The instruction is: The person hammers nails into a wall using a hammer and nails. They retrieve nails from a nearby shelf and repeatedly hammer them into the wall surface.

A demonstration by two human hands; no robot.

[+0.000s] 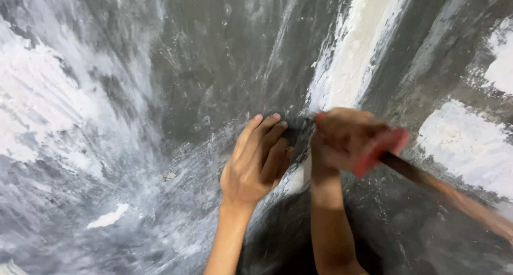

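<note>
My right hand (342, 139) grips a long-handled tool, blurred by motion, just above its red collar (382, 147). The tool's brown wooden handle (454, 197) runs off toward the lower right. Its dark head (299, 132) lies against the grey wall (214, 67), between my two hands. My left hand (256, 165) sits beside the right one, fingers together and curved over the dark head, pressing it to the wall. Both forearms rise from the bottom edge of the view.
The wall is rough dark grey with smeared white plaster: a broad white streak (352, 50) above my hands, white patches at the right (470, 147) and a large pale area at the left (37, 104). A darker patch (288, 237) lies below my wrists.
</note>
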